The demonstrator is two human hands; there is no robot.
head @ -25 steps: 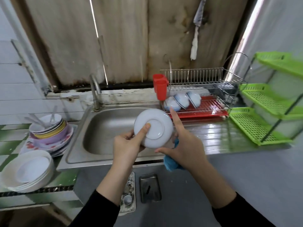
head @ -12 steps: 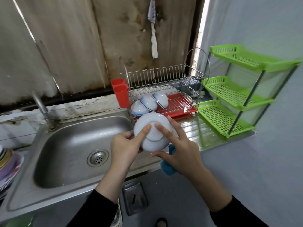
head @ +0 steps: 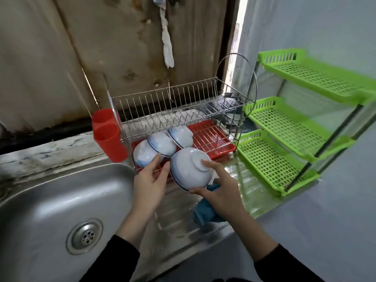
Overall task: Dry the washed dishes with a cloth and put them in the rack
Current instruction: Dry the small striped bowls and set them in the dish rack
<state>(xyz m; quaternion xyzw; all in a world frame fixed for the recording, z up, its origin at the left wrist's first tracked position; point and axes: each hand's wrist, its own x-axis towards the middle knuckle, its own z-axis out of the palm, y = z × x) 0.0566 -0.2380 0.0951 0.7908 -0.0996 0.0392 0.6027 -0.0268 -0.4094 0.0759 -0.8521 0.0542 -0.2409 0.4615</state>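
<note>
Our black left sleeve [head: 114, 259] ends well behind the left grip [head: 149, 182]; the right sleeve [head: 284, 263] matches, behind the right grip [head: 221, 194].

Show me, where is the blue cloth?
In the head view, right of centre: the blue cloth sits under the right hand, just below the bowl it holds.

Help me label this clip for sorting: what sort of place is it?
Probably a small home kitchen's washing-up corner: a steel sink, a wire dish rack holding bowls, and a green plastic shelf beside it.
</note>
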